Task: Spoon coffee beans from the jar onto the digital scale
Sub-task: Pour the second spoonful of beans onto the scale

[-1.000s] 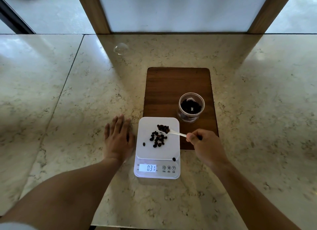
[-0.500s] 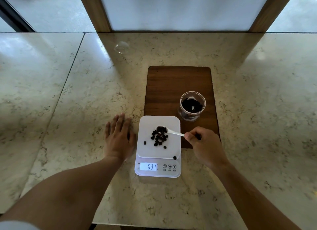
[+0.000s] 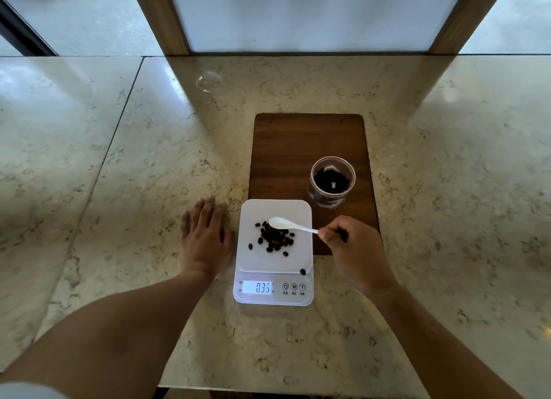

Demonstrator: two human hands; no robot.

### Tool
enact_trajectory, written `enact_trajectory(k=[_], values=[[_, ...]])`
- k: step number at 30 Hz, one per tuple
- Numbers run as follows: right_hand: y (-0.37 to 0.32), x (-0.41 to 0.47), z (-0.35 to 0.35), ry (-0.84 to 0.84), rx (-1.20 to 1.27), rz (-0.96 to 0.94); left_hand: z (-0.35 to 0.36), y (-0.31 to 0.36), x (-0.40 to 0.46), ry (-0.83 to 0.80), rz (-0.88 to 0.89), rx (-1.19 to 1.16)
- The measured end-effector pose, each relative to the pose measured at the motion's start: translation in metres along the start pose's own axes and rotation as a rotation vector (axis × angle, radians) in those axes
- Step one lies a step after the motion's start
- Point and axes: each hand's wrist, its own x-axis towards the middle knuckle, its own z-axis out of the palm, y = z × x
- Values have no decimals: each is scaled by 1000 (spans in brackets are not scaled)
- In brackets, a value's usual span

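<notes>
From the head view, the right hand, at centre right of the frame, pinches the tip of the handle of a small white spoon between thumb and curled fingers; the bowl hangs over the pile and looks empty or turned down, though that is hard to tell. The left hand lies flat and spread on the marble surface, just beside the left edge of the digital scale, holding nothing. The coffee beans sit in a loose heap at the middle of the white weighing plate, with a few strays; one bean lies at the plate's lower right corner, near the edge. The display seems to read 035. The beans should be light, hard and smooth, so they roll and scatter readily; a shallow spoon carries only a few at a time and wants to be kept level. The spoon itself looks light and stiff, best held far back on the handle, as here. The glass jar, open and part full, stands upright on the wooden board above and right of the scale; it is breakable and could tip if nudged at the rim. A clear domed thing, perhaps the lid, lies well apart at upper left. Nothing stands between jar and scale.
</notes>
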Motion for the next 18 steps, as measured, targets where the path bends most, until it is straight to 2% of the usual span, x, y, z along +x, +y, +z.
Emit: enact_trajectory(k=[6,13,18], values=[[6,-6,1,129,68,31,0,0,0,-12,5,10],[43,-26,-6,254,299,369,0,-2,1,-24,-3,22],[60,-42,-5,328,196,422,-1,0,1,-38,-11,25]])
